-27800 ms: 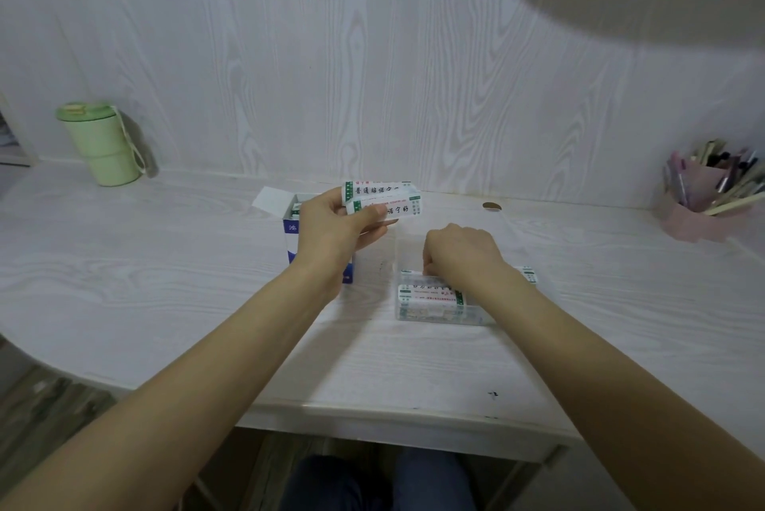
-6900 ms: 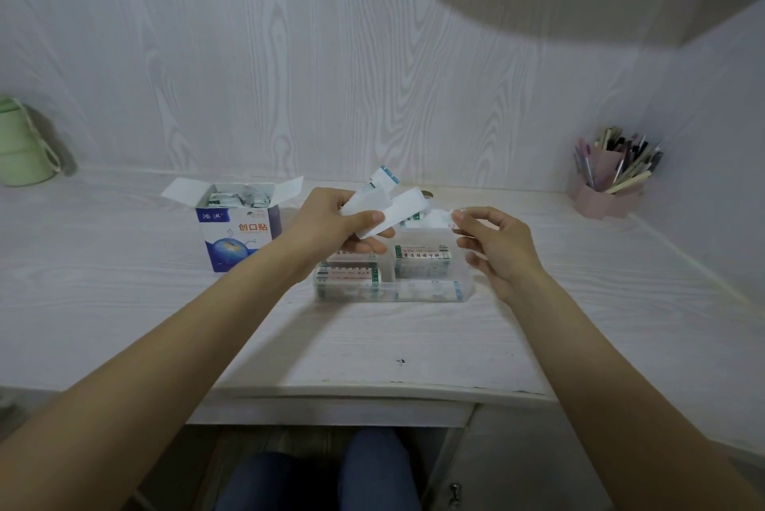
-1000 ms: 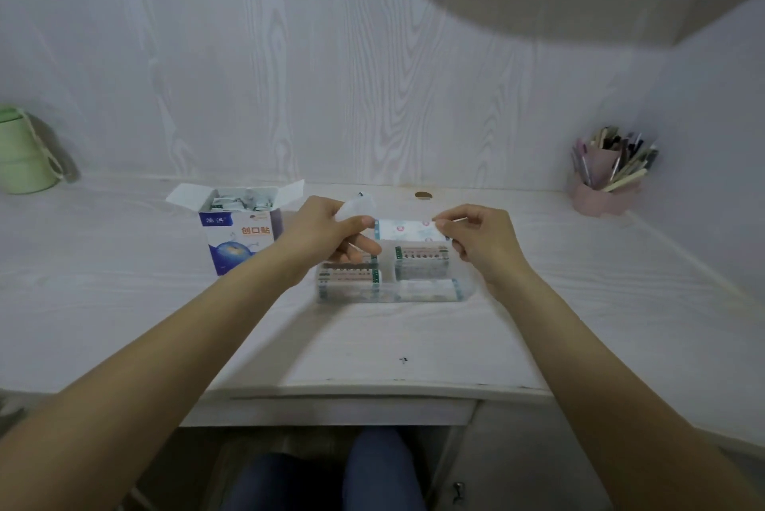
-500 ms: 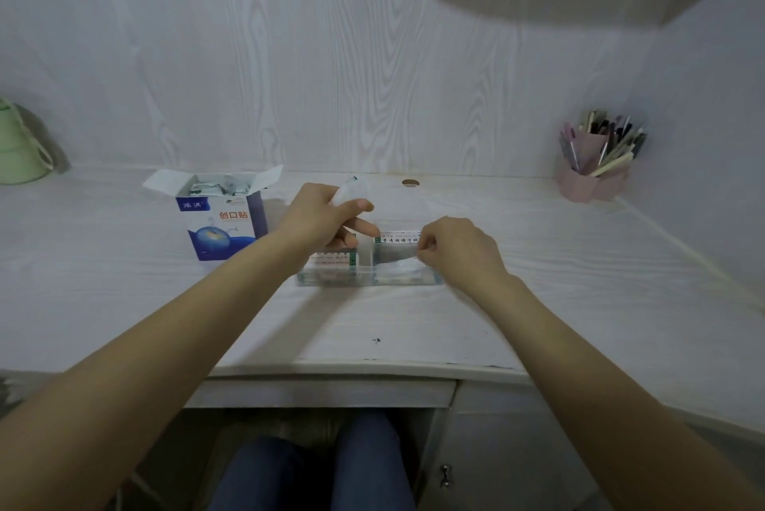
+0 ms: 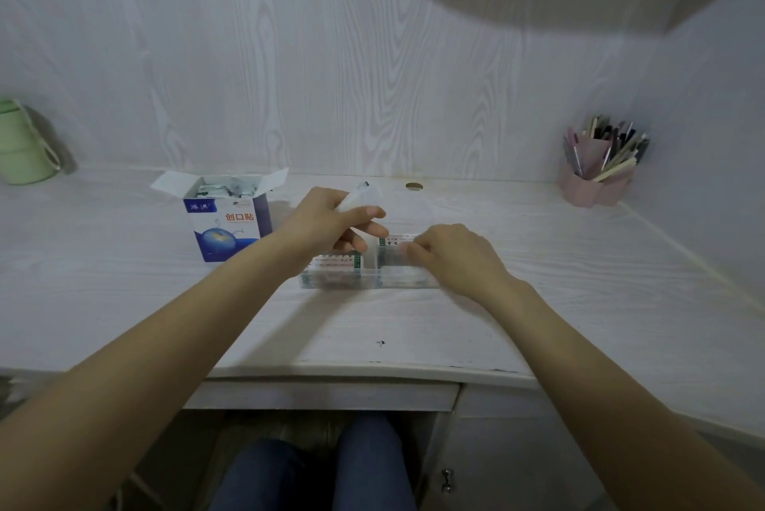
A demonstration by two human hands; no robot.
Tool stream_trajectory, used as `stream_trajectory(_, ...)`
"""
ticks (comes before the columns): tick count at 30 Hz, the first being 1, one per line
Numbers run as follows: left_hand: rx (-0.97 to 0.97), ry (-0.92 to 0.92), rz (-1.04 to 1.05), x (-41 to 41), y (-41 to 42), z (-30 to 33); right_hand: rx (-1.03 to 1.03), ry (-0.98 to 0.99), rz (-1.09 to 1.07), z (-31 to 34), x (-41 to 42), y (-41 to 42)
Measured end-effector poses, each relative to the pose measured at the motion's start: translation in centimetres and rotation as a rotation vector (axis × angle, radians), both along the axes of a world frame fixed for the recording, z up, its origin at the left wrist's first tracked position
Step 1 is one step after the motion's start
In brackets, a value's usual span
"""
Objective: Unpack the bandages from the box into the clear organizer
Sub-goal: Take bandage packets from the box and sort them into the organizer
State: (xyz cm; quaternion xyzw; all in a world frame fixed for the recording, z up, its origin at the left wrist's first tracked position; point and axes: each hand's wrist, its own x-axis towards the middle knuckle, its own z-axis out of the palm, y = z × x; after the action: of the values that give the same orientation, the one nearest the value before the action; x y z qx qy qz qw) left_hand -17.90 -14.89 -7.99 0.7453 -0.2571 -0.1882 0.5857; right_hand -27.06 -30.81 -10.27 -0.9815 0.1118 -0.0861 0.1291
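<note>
A blue and white bandage box [image 5: 225, 227] stands open on the desk, left of centre, with wrapped bandages showing inside. The clear organizer [image 5: 364, 276] lies in the middle of the desk and holds stacks of bandage strips [image 5: 335, 262] in its compartments. My left hand [image 5: 327, 221] hovers over the organizer's left part and grips a few white bandage strips [image 5: 360, 198]. My right hand [image 5: 447, 254] is down in the organizer's right part, its fingertips pinching a bandage strip [image 5: 397, 240] against the stack there.
A green lidded cup [image 5: 22, 146] stands at the far left against the wall. A pink holder full of pens [image 5: 596, 171] sits at the back right. A small round cable hole [image 5: 414, 186] lies behind the organizer. The desk's front edge runs below my forearms.
My right hand has carried a bandage strip down from the left hand's bundle into the organizer's right compartment. The left hand still holds its strips above the organizer.
</note>
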Motion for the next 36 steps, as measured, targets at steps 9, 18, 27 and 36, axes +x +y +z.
stream_trajectory(9, 0.089, 0.008, -0.206, -0.7, 1.6, 1.0, 0.890, -0.382, 0.063, 2.2, 2.0, 2.5)
stream_trajectory(18, 0.056, 0.077, -0.143, 1.4, 4.5, 1.6, 1.002, -0.360, 0.056, 2.6, 3.9, 4.6)
stream_trajectory(27, -0.092, 0.074, 0.024, 4.0, 6.5, 1.6, 1.135, -0.325, 0.046, 2.5, 6.3, 5.9)
stream_trajectory(36, -0.114, -0.052, 0.177, 5.4, 6.8, 1.9, 0.880, -0.398, -0.038, 1.1, 7.5, 4.2)
